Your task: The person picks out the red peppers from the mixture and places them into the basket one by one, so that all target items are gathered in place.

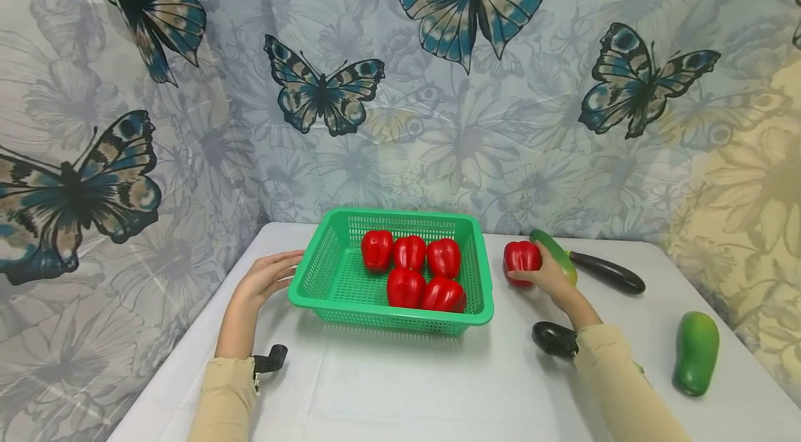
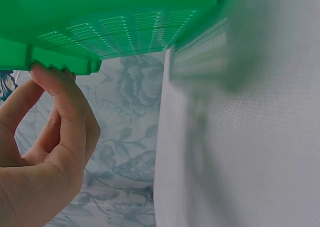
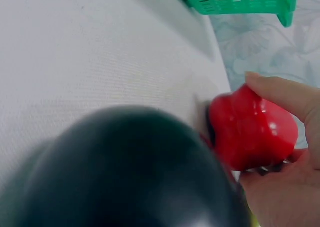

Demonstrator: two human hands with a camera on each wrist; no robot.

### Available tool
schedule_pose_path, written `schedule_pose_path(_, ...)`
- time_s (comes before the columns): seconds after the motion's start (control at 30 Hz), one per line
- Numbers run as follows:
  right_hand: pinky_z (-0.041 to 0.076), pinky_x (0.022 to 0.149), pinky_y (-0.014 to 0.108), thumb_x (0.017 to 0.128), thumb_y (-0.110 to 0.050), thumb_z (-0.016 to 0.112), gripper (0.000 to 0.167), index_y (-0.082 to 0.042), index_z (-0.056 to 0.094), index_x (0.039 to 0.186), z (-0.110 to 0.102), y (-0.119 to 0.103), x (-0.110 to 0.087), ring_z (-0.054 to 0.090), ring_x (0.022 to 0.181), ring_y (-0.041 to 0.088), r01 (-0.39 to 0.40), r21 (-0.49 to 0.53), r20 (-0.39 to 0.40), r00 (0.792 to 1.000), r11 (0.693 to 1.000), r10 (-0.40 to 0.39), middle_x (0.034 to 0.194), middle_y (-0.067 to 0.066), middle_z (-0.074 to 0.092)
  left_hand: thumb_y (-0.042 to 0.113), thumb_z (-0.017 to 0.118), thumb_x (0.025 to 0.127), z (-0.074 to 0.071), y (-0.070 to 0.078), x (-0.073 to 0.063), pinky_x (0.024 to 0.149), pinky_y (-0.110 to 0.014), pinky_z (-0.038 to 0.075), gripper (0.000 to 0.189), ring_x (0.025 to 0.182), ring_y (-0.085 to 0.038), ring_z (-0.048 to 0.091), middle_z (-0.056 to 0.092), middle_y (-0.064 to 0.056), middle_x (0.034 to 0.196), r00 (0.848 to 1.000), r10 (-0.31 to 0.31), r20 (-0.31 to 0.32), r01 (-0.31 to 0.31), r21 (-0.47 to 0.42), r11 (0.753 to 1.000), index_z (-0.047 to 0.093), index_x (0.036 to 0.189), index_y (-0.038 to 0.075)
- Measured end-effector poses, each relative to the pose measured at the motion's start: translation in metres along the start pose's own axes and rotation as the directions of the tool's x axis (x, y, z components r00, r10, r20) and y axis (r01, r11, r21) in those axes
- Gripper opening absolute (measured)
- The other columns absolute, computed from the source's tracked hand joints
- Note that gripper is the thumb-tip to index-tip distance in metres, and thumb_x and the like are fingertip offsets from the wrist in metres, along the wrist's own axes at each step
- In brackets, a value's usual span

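Note:
My left hand [image 1: 269, 276] is at the left end of the green plastic basket [image 1: 400, 315], its fingertips right at the rim. In the left wrist view, those fingers [image 2: 67, 109] meet the edge of the rim, loosely bent. Several red bell peppers lie inside, mostly toward the basket's right half. Right of the basket, my right hand [image 1: 555, 279] grips another red bell pepper [image 1: 521, 260]. The right wrist view has the thumb over one side of this pepper [image 3: 255, 132] and fingers partly hidden behind it.
Behind the right hand lie a green elongated vegetable [image 1: 559, 254] and a long dark eggplant [image 1: 607, 272]. A dark, rounded eggplant [image 1: 553, 339] sits beside the right wrist, looming large in the right wrist view. Another green vegetable [image 1: 697, 354] is near the table's right edge. Butterfly-patterned cloth hangs behind.

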State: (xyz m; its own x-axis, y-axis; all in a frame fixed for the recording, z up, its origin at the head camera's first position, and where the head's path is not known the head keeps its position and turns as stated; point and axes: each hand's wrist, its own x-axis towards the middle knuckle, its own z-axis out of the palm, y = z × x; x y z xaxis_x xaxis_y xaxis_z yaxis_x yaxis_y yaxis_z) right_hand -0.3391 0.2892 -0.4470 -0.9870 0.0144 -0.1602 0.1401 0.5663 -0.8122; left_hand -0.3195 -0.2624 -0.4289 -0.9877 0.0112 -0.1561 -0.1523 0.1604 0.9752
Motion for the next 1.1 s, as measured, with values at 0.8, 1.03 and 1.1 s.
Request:
schedule_pose_path(0.8,0.033,0.111,0.063,0.09,-0.031,0.069,0.104,-0.001,-0.005,0.156,0.007,-0.023,0.005,0.023,0.142,0.05,0.027,0.034,-0.1,0.995,0.999,-0.023,0.157,0.031,0.015,0.034,0.068,0.092,-0.001,0.0,0.002,0.088,-0.026,0.054,0.061,0.1,-0.005,0.065,0.06,-0.003,0.133,1.0,0.004,-0.002,-0.004,0.007,1.0,0.051,0.14,0.001)
schedule_pose_path(1.03,0.036,0.11,0.06,0.091,-0.032,0.067,0.1,0.0,-0.003,0.156,0.009,-0.041,0.002,0.026,0.141,0.047,0.053,0.11,-0.129,0.991,0.992,-0.039,0.158,0.028,0.017,0.032,0.068,0.093,0.001,-0.001,0.002,0.088,-0.026,0.054,0.058,0.099,-0.005,0.065,0.06,-0.002,0.132,1.0,0.003,0.001,-0.003,-0.005,1.0,0.052,0.14,0.002)
schedule_pose_path(1.1,0.037,0.11,0.059,0.091,-0.032,0.068,0.1,-0.001,-0.002,0.156,0.01,-0.046,0.001,0.027,0.141,0.046,0.055,0.127,-0.142,0.989,0.99,-0.037,0.158,0.028,0.018,0.032,0.067,0.094,0.0,-0.001,0.002,0.09,-0.027,0.053,0.058,0.1,-0.005,0.064,0.059,-0.002,0.134,1.0,0.009,0.011,-0.009,0.006,1.0,0.051,0.141,0.001)
